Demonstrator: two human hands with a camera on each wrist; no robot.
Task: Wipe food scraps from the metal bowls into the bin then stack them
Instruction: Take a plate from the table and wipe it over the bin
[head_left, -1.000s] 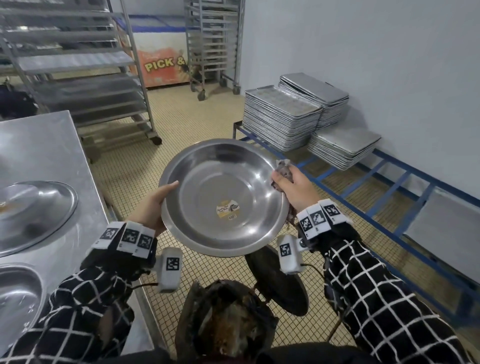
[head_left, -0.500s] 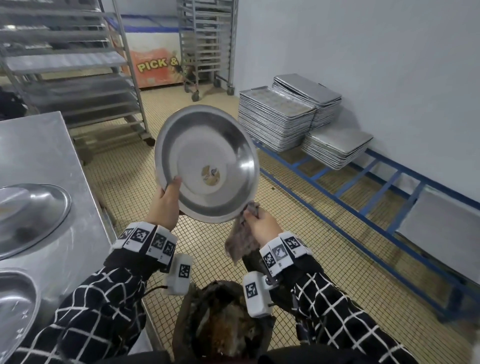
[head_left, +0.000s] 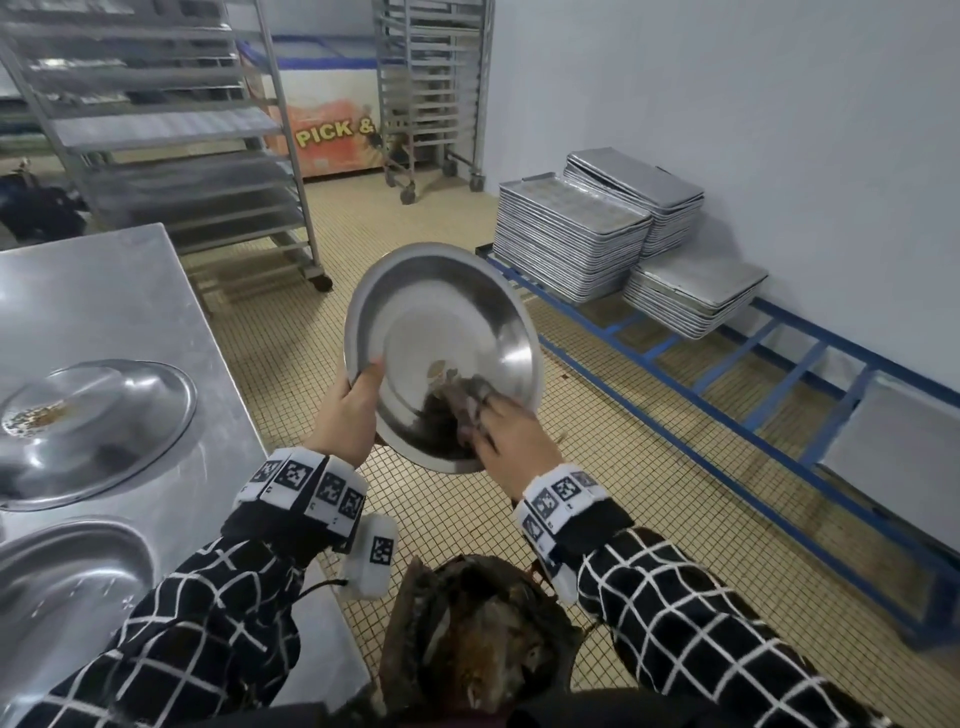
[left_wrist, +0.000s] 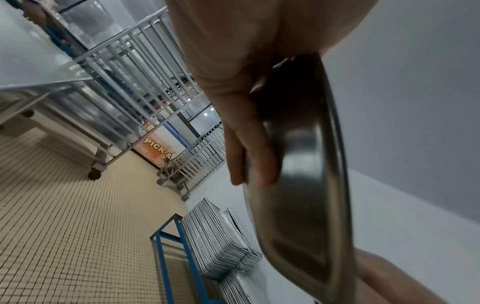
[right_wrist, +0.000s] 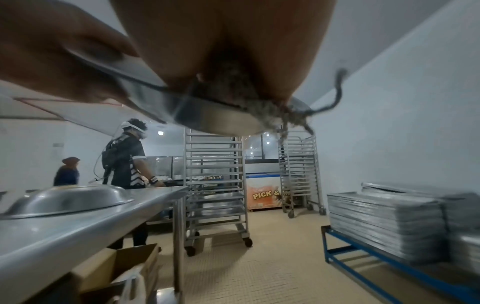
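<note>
Left hand (head_left: 347, 413) fingers (left_wrist: 255, 156) clamping tilted metal bowl (head_left: 452, 332) rim; right hand (head_left: 514, 434) fingers pressing rag (head_left: 467, 402) inside, above bin (head_left: 483, 634).

Held bowl (head_left: 447, 332): metal, smooth, brushed-glossy inside, bright streak of reflection on one wall. Cloth (head_left: 467, 410): grey fabric, rough and frayed, loose threads hanging. Table (head_left: 104, 291): sheet metal, satin sheen. Bowls on table (head_left: 98, 426): polished metal. Stacked trays (head_left: 571, 234): dull matt metal. Floor (head_left: 649, 493): small matt tiles. Low rack (head_left: 727, 374): blue-painted metal.
</note>
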